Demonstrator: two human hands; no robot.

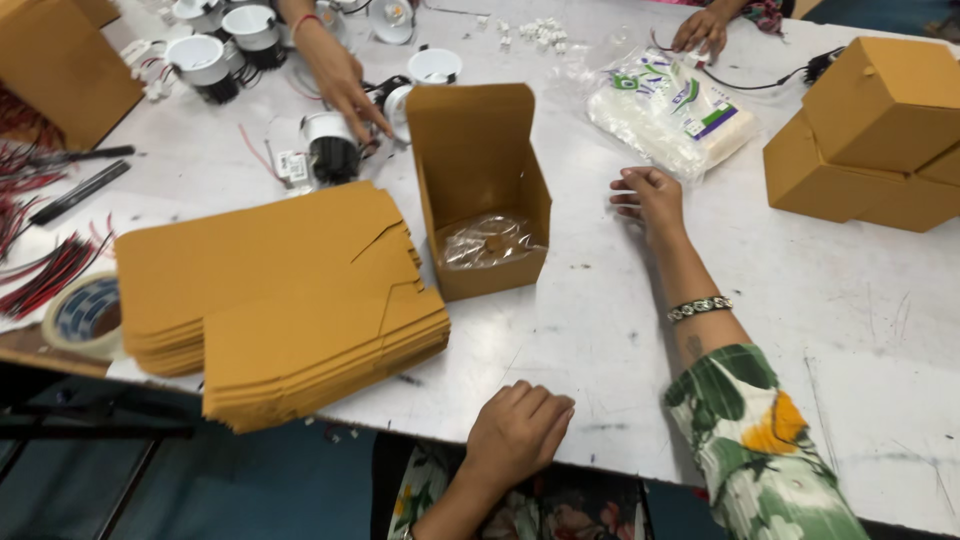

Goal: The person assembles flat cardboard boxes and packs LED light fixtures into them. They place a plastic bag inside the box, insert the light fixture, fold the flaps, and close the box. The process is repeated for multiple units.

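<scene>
On the scuffed white table [780, 300], flat cartons [280, 300] lie stacked.

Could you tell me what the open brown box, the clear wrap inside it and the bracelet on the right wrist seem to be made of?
The open brown box looks like matte kraft cardboard, with folded flaps and creased edges. The clear wrap inside seems to be thin plastic film, crinkled and glinting. The bracelet on the right wrist appears to be shiny metal links, though beads cannot be ruled out.

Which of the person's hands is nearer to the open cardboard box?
Right. The right hand lies on the table just beside the open cardboard box; the left hand rests at the table's near edge, farther away.
</scene>
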